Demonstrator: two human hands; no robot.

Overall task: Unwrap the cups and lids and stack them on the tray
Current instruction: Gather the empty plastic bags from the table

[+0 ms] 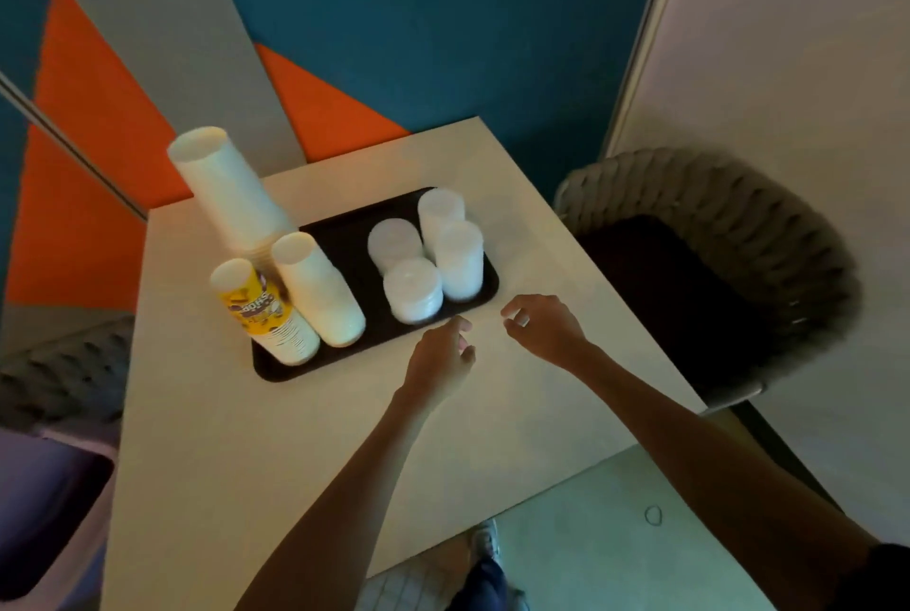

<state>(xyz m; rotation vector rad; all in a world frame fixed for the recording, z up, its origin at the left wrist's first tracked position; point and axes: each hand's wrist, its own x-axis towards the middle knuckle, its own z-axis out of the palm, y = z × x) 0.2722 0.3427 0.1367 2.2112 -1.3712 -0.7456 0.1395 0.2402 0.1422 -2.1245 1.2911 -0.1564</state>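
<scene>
A black tray lies on the pale table. On its left stand a tall stack of white cups, a shorter white stack and a yellow printed stack, all upside down. Several stacks of white lids stand on its right half. My left hand hovers at the tray's near edge with loosely curled fingers, holding nothing. My right hand hangs just off the tray's near right corner, fingers relaxed, a ring on one finger, also holding nothing.
A grey woven chair with a dark seat stands right of the table. Another woven chair sits at the left, with a purple seat below it. A small rubber band lies on the floor. My shoe shows under the table edge.
</scene>
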